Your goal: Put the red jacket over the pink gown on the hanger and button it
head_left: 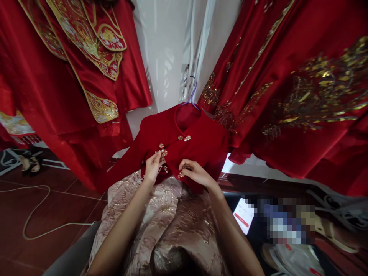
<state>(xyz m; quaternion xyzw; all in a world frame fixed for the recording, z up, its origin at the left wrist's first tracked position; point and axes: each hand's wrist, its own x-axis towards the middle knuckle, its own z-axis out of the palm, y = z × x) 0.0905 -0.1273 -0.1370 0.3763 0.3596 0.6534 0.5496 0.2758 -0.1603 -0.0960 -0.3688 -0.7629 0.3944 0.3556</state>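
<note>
A dark red jacket [201,143] hangs on a purple hanger [192,96] in front of me, over a pale pink brocade skirt [161,222]. Small gold and pearl clasps [184,138] run down its front flap. My left hand [152,166] pinches the flap edge beside a clasp at the jacket's left front. My right hand [195,172] is closed on another clasp near the hem, fingers pressed together. Both hands rest on the red cloth.
Red robes with gold embroidery hang at left [71,76] and right [301,96]. A white wall [166,50] is behind. A white cord [34,214] loops on the dark red floor tiles. Shoes [30,163] sit at far left; a blurred pile lies at lower right.
</note>
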